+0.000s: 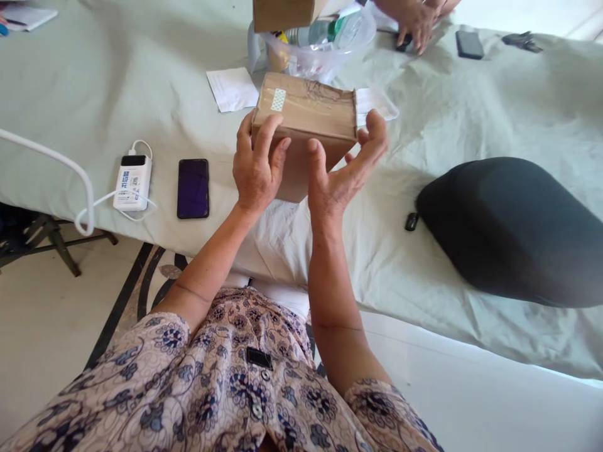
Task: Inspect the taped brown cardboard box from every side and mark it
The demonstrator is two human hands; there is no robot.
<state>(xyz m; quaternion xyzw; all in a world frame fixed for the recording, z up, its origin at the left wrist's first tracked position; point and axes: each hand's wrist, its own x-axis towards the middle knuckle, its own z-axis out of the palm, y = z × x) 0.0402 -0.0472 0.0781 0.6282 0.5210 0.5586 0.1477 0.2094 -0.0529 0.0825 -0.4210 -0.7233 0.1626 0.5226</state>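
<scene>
A brown cardboard box (311, 103) with a small patterned sticker on its top face is between my two hands, near the middle of the table. My left hand (257, 166) grips its left front edge, fingers over the top and thumb on the front. At the right end, my right hand (343, 166) has its thumb on the front face and lower fingers against the side; its index finger sticks up, off the cardboard. The box's underside is hidden, so I cannot tell whether it touches the cloth.
A phone (193, 188) and a white power bank (133, 182) with a cable lie left. A black rounded object (513, 229) stands right. Behind are a plastic basket (325, 66) of bottles, a second box (282, 16), papers (232, 89) and another person's hands (417, 25).
</scene>
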